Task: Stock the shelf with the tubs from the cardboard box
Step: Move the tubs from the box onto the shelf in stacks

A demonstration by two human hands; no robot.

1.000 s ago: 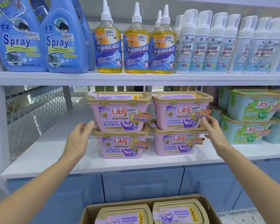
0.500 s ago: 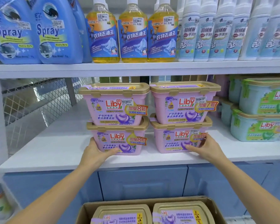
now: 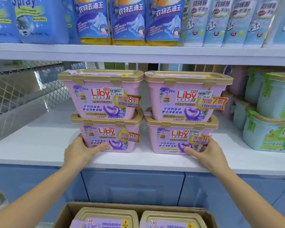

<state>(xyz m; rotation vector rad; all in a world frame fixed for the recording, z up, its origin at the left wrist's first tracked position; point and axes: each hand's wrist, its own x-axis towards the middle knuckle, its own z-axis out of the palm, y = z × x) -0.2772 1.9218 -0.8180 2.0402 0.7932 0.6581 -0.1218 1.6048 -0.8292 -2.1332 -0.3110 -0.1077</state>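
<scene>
Left grip [image 3: 77, 152] clasped the lower left tub [image 3: 109, 134], right grip [image 3: 207, 153] the lower right tub [image 3: 174, 139] (each bearing another tub), on the shelf [image 3: 36, 145].

Light: bright, even, cool white across the whole view.
Shadows: soft and faint under the pink tubs [image 3: 104, 99], deeper beneath the upper board [image 3: 138, 53] at 12 o'clock.
Glare: bright streak on the mesh panel [image 3: 23, 89] at 9 o'clock.
Blur: bottles [image 3: 234, 22] at 1 o'clock smeared.
Distortion: shelf [image 3: 39, 145] edges bow toward 3 and 9 o'clock.
</scene>
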